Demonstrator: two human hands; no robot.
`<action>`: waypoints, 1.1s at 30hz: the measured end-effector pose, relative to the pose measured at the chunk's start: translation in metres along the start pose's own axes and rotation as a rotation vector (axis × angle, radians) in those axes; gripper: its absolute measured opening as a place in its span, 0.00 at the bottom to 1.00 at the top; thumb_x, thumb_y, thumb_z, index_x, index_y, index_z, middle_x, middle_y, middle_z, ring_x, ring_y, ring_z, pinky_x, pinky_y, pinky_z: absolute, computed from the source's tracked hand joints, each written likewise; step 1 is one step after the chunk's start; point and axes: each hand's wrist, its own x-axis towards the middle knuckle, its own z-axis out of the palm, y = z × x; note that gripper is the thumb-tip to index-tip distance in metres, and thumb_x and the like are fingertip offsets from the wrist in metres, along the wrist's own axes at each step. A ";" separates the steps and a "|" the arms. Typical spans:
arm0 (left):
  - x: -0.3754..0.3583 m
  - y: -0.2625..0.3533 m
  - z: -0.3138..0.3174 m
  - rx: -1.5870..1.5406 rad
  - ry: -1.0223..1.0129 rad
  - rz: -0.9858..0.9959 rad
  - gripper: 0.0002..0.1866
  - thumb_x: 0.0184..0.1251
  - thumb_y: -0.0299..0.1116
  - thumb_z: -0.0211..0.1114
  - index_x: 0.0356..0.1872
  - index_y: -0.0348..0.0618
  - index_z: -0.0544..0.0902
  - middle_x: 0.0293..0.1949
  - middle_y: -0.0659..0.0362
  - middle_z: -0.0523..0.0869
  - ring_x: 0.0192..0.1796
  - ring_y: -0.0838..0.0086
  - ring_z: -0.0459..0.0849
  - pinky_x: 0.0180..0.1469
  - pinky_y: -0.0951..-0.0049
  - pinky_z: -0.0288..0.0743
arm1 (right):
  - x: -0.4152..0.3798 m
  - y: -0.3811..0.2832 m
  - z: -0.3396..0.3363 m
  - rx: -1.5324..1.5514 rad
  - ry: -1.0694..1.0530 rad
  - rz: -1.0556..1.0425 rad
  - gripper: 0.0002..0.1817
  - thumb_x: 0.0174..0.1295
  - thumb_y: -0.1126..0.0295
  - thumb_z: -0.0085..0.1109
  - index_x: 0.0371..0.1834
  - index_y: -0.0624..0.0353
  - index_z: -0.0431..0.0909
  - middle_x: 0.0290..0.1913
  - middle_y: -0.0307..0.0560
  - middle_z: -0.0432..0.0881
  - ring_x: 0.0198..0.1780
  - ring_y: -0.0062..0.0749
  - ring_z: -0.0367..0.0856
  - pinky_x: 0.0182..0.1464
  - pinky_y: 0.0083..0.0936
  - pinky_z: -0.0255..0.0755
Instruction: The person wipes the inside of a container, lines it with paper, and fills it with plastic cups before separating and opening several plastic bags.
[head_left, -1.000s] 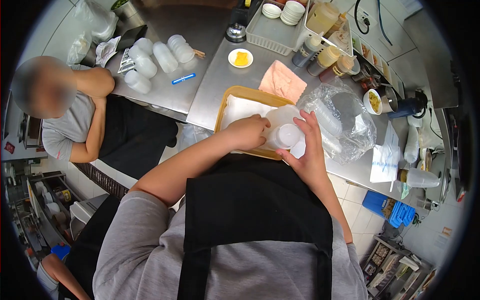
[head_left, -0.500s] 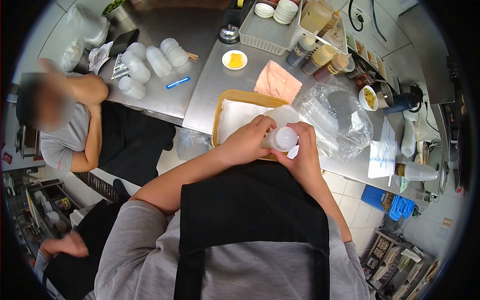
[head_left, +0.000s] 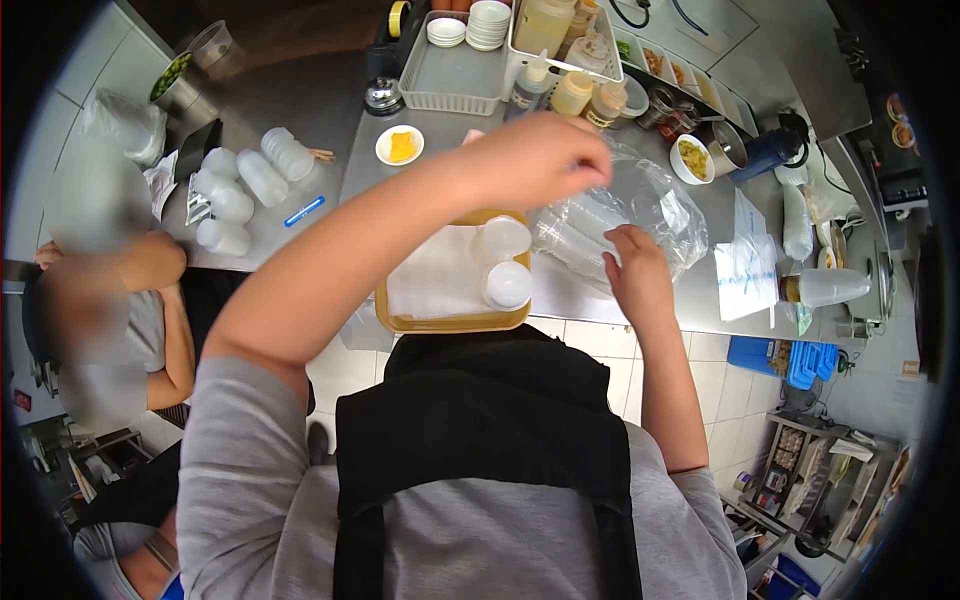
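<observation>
My left hand [head_left: 562, 158] is raised over the clear plastic bag [head_left: 655, 215], its fingers curled in; whatever it may hold is hidden. My right hand [head_left: 642, 275] is open at the bag's near side, fingertips at the plastic. Inside the bag lies a stack of clear plastic lids [head_left: 575, 240]. To the left, a tan tray [head_left: 450, 321] lined with white paper holds two round, whitish plastic cups, a far cup [head_left: 502, 238] and a near cup [head_left: 507, 287], side by side at its right end. My left forearm passes over the tray's far edge.
Sauce bottles [head_left: 572, 93] and a basket with small white dishes [head_left: 450, 101] stand behind. A small plate with something yellow [head_left: 400, 146], a blue marker [head_left: 304, 211] and upturned plastic cups [head_left: 226, 197] are leftward. A co-worker's folded arms [head_left: 172, 300] are at far left.
Both hands have let go of the cup, which now stands in the tray beside the other. My left hand has moved up and right; my right hand has shifted right and opened. The view has shifted.
</observation>
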 end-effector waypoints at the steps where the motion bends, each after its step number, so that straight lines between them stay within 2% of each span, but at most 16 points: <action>1: 0.020 -0.003 0.013 0.078 -0.194 -0.007 0.07 0.65 0.32 0.63 0.38 0.41 0.84 0.38 0.55 0.84 0.39 0.62 0.84 0.43 0.67 0.77 | 0.003 -0.004 0.002 0.004 0.006 -0.029 0.13 0.55 0.76 0.64 0.45 0.59 0.80 0.49 0.47 0.81 0.49 0.45 0.79 0.50 0.39 0.72; 4: 0.053 -0.032 0.060 0.371 -0.687 -0.029 0.10 0.62 0.37 0.64 0.39 0.42 0.85 0.37 0.53 0.85 0.42 0.56 0.84 0.44 0.60 0.76 | 0.007 -0.012 0.009 0.000 -0.014 -0.024 0.12 0.55 0.72 0.66 0.43 0.58 0.82 0.43 0.43 0.82 0.49 0.41 0.79 0.51 0.38 0.70; 5: 0.052 -0.042 0.069 0.377 -0.692 -0.025 0.10 0.62 0.37 0.64 0.39 0.42 0.85 0.37 0.53 0.85 0.42 0.56 0.84 0.44 0.60 0.76 | 0.006 -0.012 0.010 -0.104 -0.094 0.032 0.14 0.54 0.69 0.68 0.44 0.58 0.82 0.43 0.42 0.82 0.49 0.39 0.79 0.51 0.38 0.70; 6: 0.052 -0.049 0.077 0.413 -0.802 -0.036 0.13 0.63 0.40 0.64 0.41 0.42 0.84 0.41 0.53 0.85 0.44 0.55 0.84 0.46 0.59 0.77 | 0.004 -0.012 0.010 -0.206 -0.174 0.091 0.16 0.54 0.65 0.69 0.44 0.57 0.82 0.42 0.41 0.82 0.49 0.37 0.79 0.52 0.38 0.69; 7: 0.052 -0.057 0.085 0.449 -0.912 -0.048 0.16 0.64 0.43 0.64 0.44 0.42 0.83 0.44 0.52 0.84 0.47 0.54 0.84 0.47 0.58 0.77 | 0.004 -0.011 0.010 -0.302 -0.302 0.174 0.23 0.51 0.58 0.72 0.48 0.56 0.80 0.44 0.40 0.81 0.50 0.35 0.79 0.53 0.38 0.68; 8: 0.048 -0.062 0.089 0.453 -0.923 -0.040 0.16 0.64 0.43 0.64 0.44 0.42 0.83 0.44 0.52 0.84 0.47 0.54 0.84 0.47 0.58 0.77 | 0.000 -0.008 0.013 -0.298 -0.296 0.185 0.23 0.51 0.58 0.72 0.48 0.56 0.80 0.44 0.40 0.81 0.50 0.35 0.79 0.53 0.38 0.68; 10: 0.036 -0.069 0.095 0.462 -0.869 0.031 0.23 0.65 0.49 0.65 0.52 0.44 0.79 0.52 0.52 0.80 0.52 0.54 0.82 0.51 0.57 0.77 | -0.010 0.000 0.026 -0.309 -0.283 0.248 0.28 0.50 0.55 0.73 0.51 0.56 0.77 0.49 0.41 0.79 0.52 0.37 0.78 0.54 0.41 0.68; 11: 0.041 -0.066 0.099 0.523 -0.958 -0.006 0.30 0.63 0.54 0.65 0.59 0.47 0.73 0.57 0.52 0.76 0.55 0.55 0.80 0.53 0.56 0.77 | -0.011 0.002 0.033 -0.317 -0.286 0.271 0.30 0.49 0.54 0.73 0.54 0.56 0.75 0.52 0.42 0.76 0.53 0.40 0.77 0.56 0.44 0.69; 14: 0.039 -0.061 0.102 0.568 -0.887 -0.058 0.33 0.61 0.56 0.67 0.61 0.48 0.71 0.54 0.51 0.77 0.55 0.53 0.81 0.53 0.55 0.77 | -0.011 0.008 0.040 -0.244 -0.196 0.306 0.32 0.49 0.54 0.73 0.55 0.56 0.75 0.53 0.43 0.75 0.55 0.41 0.77 0.55 0.46 0.70; 18: 0.038 -0.071 0.100 0.655 -0.863 -0.054 0.36 0.56 0.53 0.71 0.64 0.55 0.69 0.54 0.52 0.76 0.52 0.53 0.81 0.52 0.56 0.78 | -0.012 0.021 0.045 -0.056 -0.069 0.315 0.31 0.50 0.56 0.73 0.56 0.55 0.76 0.53 0.44 0.76 0.55 0.43 0.76 0.53 0.46 0.72; 25: 0.038 -0.084 0.081 0.767 -0.812 0.017 0.36 0.54 0.48 0.73 0.65 0.60 0.69 0.54 0.54 0.74 0.52 0.57 0.79 0.53 0.60 0.78 | -0.025 0.036 0.039 -0.109 -0.108 0.377 0.32 0.52 0.56 0.71 0.60 0.54 0.75 0.56 0.44 0.77 0.57 0.42 0.76 0.57 0.49 0.69; 27: 0.037 -0.086 0.075 0.688 -0.773 0.010 0.34 0.54 0.46 0.73 0.62 0.55 0.71 0.54 0.54 0.73 0.53 0.57 0.78 0.53 0.59 0.78 | -0.025 0.033 0.036 -0.260 -0.115 0.387 0.33 0.51 0.55 0.72 0.61 0.54 0.75 0.56 0.45 0.78 0.57 0.44 0.76 0.60 0.46 0.66; 28: 0.036 -0.086 0.071 0.687 -0.772 0.008 0.34 0.54 0.46 0.73 0.62 0.55 0.71 0.54 0.54 0.73 0.53 0.57 0.78 0.53 0.59 0.78 | -0.023 0.031 0.034 -0.260 -0.116 0.386 0.33 0.51 0.55 0.72 0.61 0.54 0.75 0.56 0.45 0.78 0.57 0.44 0.76 0.60 0.46 0.66; 30: 0.034 -0.085 0.063 0.631 -0.636 0.040 0.32 0.54 0.45 0.74 0.58 0.47 0.72 0.53 0.52 0.74 0.54 0.58 0.79 0.53 0.58 0.77 | -0.015 0.022 0.028 -0.186 -0.071 0.348 0.33 0.52 0.54 0.71 0.61 0.55 0.74 0.56 0.44 0.78 0.59 0.42 0.74 0.62 0.47 0.64; 31: 0.032 -0.085 0.060 0.631 -0.635 0.040 0.32 0.54 0.45 0.74 0.58 0.47 0.72 0.53 0.52 0.74 0.54 0.58 0.79 0.53 0.58 0.77 | -0.013 0.022 0.029 -0.187 -0.071 0.347 0.33 0.52 0.54 0.71 0.61 0.55 0.74 0.56 0.44 0.78 0.59 0.42 0.74 0.62 0.47 0.64; 33: 0.027 -0.087 0.052 0.654 -0.599 -0.092 0.30 0.54 0.47 0.74 0.53 0.42 0.73 0.49 0.51 0.79 0.53 0.57 0.80 0.54 0.57 0.75 | -0.008 0.022 0.033 -0.237 -0.154 0.372 0.32 0.51 0.55 0.72 0.59 0.55 0.75 0.55 0.43 0.78 0.59 0.40 0.74 0.61 0.49 0.63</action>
